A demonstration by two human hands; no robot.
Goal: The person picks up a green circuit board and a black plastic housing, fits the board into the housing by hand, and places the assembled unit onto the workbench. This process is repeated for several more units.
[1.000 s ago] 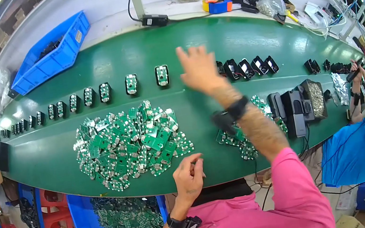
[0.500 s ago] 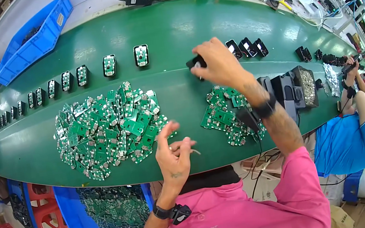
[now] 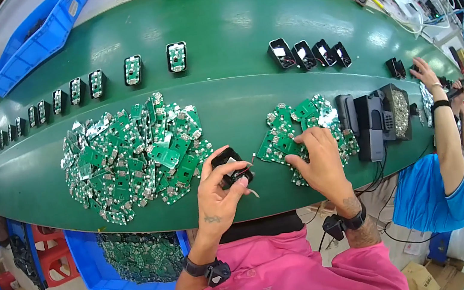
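Observation:
My left hand [image 3: 215, 193] is closed around a small black plastic case [image 3: 226, 159], which is held above the near edge of the green bench. Thin wires with a small white connector [image 3: 254, 155] stick out of the case. Over the smaller pile of green circuit boards [image 3: 305, 110], my right hand [image 3: 320, 158] reaches down with thumb and forefinger apart beside a board [image 3: 286, 145]. Its other fingertips are partly hidden. A larger heap of circuit boards [image 3: 131, 161] lies left of the case.
Black cases with boards [image 3: 177, 58] form a row on the left; several wired cases [image 3: 281, 54] stand at the back right. Black devices [image 3: 370, 123] and a bin of small parts [image 3: 400, 109] flank the right pile. A co-worker's hand [image 3: 426, 73] reaches in at far right.
My right hand has come from the back cases to the right board pile. The black case it held is now in my left hand. The co-worker's arm has stretched over the bench.

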